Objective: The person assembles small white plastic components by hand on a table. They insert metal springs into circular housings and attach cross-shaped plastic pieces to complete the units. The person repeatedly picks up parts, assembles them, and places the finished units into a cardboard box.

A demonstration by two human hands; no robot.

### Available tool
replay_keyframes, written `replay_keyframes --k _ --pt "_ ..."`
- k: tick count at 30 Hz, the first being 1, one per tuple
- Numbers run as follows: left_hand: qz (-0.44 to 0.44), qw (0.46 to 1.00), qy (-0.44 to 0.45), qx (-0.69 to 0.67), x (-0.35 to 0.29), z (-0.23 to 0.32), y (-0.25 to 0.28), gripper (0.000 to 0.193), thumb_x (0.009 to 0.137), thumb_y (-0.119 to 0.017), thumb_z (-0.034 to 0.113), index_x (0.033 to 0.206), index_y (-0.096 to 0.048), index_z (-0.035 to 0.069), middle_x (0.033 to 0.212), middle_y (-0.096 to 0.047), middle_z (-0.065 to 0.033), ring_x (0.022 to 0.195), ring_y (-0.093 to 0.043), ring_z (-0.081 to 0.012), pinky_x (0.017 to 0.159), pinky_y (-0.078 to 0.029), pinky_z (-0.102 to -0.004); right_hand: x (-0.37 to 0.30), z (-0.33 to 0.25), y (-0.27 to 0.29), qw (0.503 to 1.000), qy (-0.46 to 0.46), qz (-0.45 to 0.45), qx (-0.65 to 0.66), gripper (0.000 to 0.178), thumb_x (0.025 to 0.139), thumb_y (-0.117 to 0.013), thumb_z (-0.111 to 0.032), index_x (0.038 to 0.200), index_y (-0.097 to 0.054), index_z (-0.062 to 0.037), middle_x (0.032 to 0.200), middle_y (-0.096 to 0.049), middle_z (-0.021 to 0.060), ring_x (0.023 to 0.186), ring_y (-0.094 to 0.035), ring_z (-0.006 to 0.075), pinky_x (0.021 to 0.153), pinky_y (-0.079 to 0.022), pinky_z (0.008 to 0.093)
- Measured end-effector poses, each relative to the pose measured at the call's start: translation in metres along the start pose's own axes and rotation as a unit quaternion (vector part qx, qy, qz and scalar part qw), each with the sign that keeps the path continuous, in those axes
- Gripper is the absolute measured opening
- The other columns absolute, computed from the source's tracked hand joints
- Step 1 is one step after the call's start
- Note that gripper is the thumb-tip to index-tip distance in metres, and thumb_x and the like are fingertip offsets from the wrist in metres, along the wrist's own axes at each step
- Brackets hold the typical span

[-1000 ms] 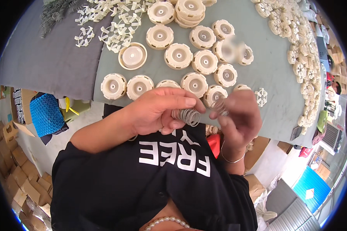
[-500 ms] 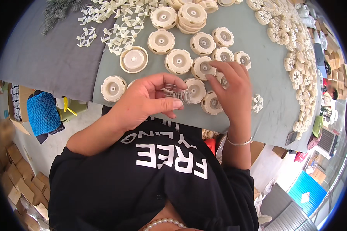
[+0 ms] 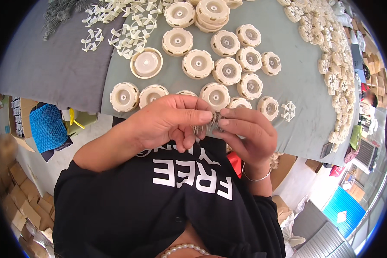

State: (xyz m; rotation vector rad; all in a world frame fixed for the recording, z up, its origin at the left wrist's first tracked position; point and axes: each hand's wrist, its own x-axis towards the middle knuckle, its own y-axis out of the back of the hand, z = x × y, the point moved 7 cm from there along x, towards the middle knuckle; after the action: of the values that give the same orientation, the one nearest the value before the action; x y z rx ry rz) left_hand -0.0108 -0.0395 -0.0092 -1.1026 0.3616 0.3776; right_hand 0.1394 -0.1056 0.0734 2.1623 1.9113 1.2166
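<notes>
Close to the table's near edge, my left hand (image 3: 161, 120) is closed around several thin metal coil springs (image 3: 209, 125). From the right, my right hand (image 3: 254, 134) pinches the end of the same springs with thumb and fingers. Just beyond my hands, cream round plastic housings (image 3: 198, 63) stand in loose rows. Those toward the right, such as one housing (image 3: 228, 71), have coiled wire showing in their recess; others to the left, such as another housing (image 3: 124, 97), show only a central hub. My fingers partly cover the nearest housings.
Pale spoked rings (image 3: 135, 36) lie heaped at the far left, beside a tangle of grey springs (image 3: 66, 17). A single spoked ring (image 3: 288, 111) lies at right. Many cream parts (image 3: 331, 81) line the right edge. A wider round piece (image 3: 146, 63) sits left of the housings.
My right hand has come from over the housings down to the springs in my left hand. A housing with coiled wire, formerly behind that hand, now shows at right.
</notes>
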Motion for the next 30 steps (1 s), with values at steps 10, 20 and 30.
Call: replay_keyframes --k 10,20,30 --pt "-0.006 0.994 -0.110 -0.005 -0.002 0.003 -0.012 0.025 0.103 -0.069 0.019 0.119 -0.063 0.001 0.112 -0.064 -0.0113 0.077 -0.069 -0.0127 0.049 -0.054 -0.0229 -0.023 0.024 0.002 0.949 -0.194 0.092 0.230 0.043 0.076 -0.093 0.001 0.112 -0.071 0.0067 0.103 -0.074 0.0138 0.092 -0.074 0.0180 0.078 -0.059 0.0287" --pt "0.053 0.913 -0.318 0.250 -0.011 0.021 -0.014 0.028 0.095 -0.077 0.002 0.122 -0.071 -0.003 0.104 -0.071 -0.0097 0.079 -0.071 -0.0137 0.064 -0.061 -0.0242 -0.024 0.013 -0.002 0.976 -0.148 0.098 0.127 0.041 0.077 -0.094 -0.005 0.111 -0.072 0.0025 0.096 -0.073 0.0143 0.080 -0.073 0.0207 0.071 -0.058 0.0308" --pt "0.092 0.977 -0.122 0.149 -0.013 0.012 0.001 0.023 0.105 -0.067 0.019 0.112 -0.070 -0.003 0.084 -0.071 -0.0091 0.060 -0.069 -0.0139 0.049 -0.055 -0.0251 -0.003 -0.014 -0.005 0.991 0.100 -0.037 -0.077 0.032 0.070 -0.086 -0.008 0.099 -0.076 -0.0023 0.094 -0.071 0.0113 0.077 -0.071 0.0257 0.062 -0.058 0.0346"
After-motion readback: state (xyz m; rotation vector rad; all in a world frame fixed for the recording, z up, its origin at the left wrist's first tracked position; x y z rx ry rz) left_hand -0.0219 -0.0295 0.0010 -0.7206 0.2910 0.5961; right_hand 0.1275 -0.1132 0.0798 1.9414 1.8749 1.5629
